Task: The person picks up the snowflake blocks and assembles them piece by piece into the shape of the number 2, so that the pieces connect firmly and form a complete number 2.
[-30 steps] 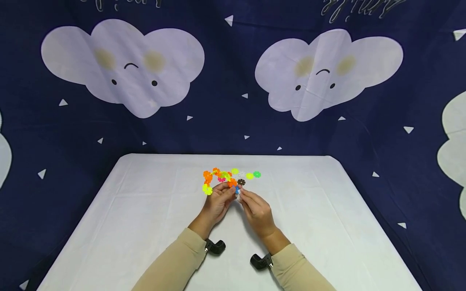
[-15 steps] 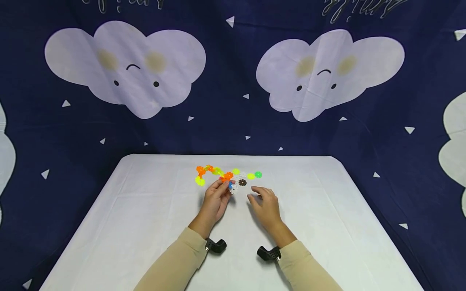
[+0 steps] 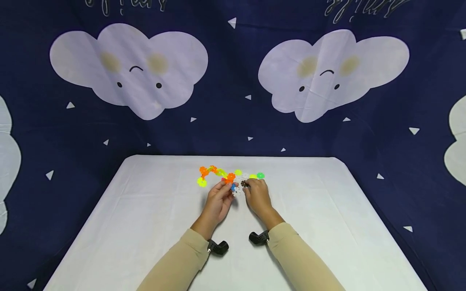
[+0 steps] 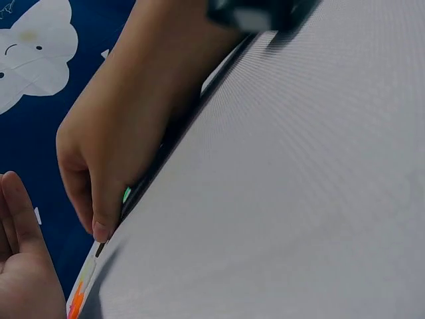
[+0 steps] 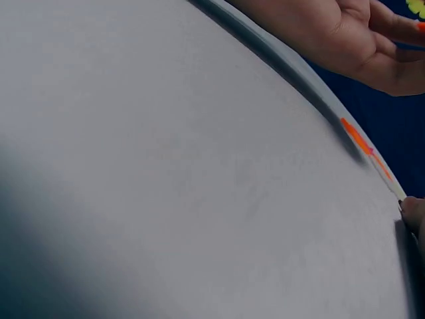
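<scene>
My left hand [image 3: 217, 204] pinches a linked chain of plastic snowflake discs between thumb and fingers in the head view. An orange disc [image 3: 231, 177], a blue disc [image 3: 233, 188] and a white disc [image 3: 236, 192] show near the fingertips. The chain curves away left to a yellow disc [image 3: 202, 182]. Just to the right, my right hand [image 3: 259, 198] pinches a dark brown snowflake disc [image 3: 244, 184] down at the table. The left wrist view shows that brown disc [image 4: 100, 250] edge-on under the right thumb and finger. Part of the chain lies hidden behind the left fingers.
Loose discs lie beyond the right hand on the white table [image 3: 327, 226]: a green disc [image 3: 260, 175], a yellow one [image 3: 253, 176], another yellow one [image 3: 238, 172] and white ones [image 3: 244, 176]. A dark blue cloth [image 3: 233, 133] with clouds hangs behind the table.
My right hand let go of the pieces at the left hand, drew back to the right, then reached forward and took hold of the brown disc. The left hand shifted slightly left with the chain.
</scene>
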Demonstrator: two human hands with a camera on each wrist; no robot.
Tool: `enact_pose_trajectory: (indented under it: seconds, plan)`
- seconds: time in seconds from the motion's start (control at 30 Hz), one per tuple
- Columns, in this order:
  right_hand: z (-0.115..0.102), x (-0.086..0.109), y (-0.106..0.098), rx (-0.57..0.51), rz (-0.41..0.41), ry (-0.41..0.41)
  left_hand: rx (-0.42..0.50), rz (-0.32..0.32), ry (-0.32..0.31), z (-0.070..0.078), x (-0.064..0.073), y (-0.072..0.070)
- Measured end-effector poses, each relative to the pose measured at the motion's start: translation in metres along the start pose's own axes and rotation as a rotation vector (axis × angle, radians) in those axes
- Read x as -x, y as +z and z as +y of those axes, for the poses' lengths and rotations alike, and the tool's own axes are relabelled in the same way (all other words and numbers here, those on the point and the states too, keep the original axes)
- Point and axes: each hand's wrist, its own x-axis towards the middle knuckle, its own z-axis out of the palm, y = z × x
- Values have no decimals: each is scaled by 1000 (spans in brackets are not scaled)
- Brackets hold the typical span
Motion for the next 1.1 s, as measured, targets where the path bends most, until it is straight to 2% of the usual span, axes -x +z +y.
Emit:
enact_pose_trajectory:
  seconds: [0.2, 0.47, 0.8, 0.9, 1.1]
  plan:
    - [2, -2, 4, -85, 42, 6, 4, -14, 4, -1, 2, 1]
    - [4, 2, -4, -393, 87, 107, -33, -30, 8, 1, 3, 2]
    - [4, 16, -20, -469, 89, 222, -29, -22, 5, -1, 3, 2]
    - [1, 21, -25, -503, 96, 199, -31, -32, 8, -1, 3, 1]
    - [-7, 31, -29, -571, 121, 70, -30, -36, 12, -1, 1, -2]
